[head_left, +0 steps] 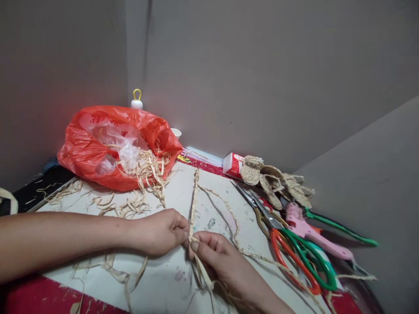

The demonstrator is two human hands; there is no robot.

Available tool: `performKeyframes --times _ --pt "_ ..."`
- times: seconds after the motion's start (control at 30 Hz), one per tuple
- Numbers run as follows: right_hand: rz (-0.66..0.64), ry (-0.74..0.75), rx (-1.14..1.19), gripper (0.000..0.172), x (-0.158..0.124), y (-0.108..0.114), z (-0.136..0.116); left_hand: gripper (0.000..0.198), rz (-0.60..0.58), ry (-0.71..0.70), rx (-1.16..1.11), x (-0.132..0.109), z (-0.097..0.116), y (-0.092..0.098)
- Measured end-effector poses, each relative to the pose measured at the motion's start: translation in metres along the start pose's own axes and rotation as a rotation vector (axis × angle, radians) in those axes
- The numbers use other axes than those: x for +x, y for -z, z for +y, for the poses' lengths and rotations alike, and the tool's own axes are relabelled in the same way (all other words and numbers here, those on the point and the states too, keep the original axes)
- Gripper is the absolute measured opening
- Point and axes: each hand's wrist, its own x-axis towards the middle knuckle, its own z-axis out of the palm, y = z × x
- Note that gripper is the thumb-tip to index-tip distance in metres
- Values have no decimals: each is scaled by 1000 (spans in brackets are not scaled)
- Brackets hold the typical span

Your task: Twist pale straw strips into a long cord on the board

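A braid of pale, straw-like strips (194, 205) runs up the middle of the white work surface (216, 213). My left hand (166, 231) comes in from the left, its fingers pinched at the braid's near side. From the right, my right hand (212, 253) grips the lower end of the braid between thumb and fingers. Loose strip ends (203, 272) hang down below my right hand. A thinner braided cord (229, 209) curves off from the upper braid and trails away to the right. The fingertips of my left hand are partly hidden.
A red plastic bag (88, 161) spills loose strips (152, 168) at the back left. At right lie scissors with orange handles (291, 257), green-handled scissors (314, 257), a pink glue gun (314, 231) and several woven straw pieces (271, 179). A red-and-white box (233, 165) stands by the wall.
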Motion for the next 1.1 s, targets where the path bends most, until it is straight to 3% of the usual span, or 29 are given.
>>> performKeyframes --times 0.1,0.27,0.47,0.6,0.7,0.8,0.9,1.1 --pt "18 59 -190 32 -1 2 -1 16 3 36 -46 2 0 2" --pt "105 177 -512 28 -5 -3 1 20 -47 228 -231 -1 2 -1" --pt "202 285 -842 31 -11 -5 2 18 52 217 -203 -2 2 -5" --pt "234 276 -868 33 -15 -3 -2 20 119 144 -143 -1 1 -8" --pt "232 271 -716 34 -20 -9 -4 19 127 130 -159 -1 1 -10" --pt "151 261 -601 34 -24 -22 0 19 139 130 -259 -2 0 -13" --pt "103 219 -700 32 -24 -32 10 26 89 191 -408 -5 1 -14" --pt "160 172 -912 19 -14 -33 27 33 12 173 -567 -8 4 -13"
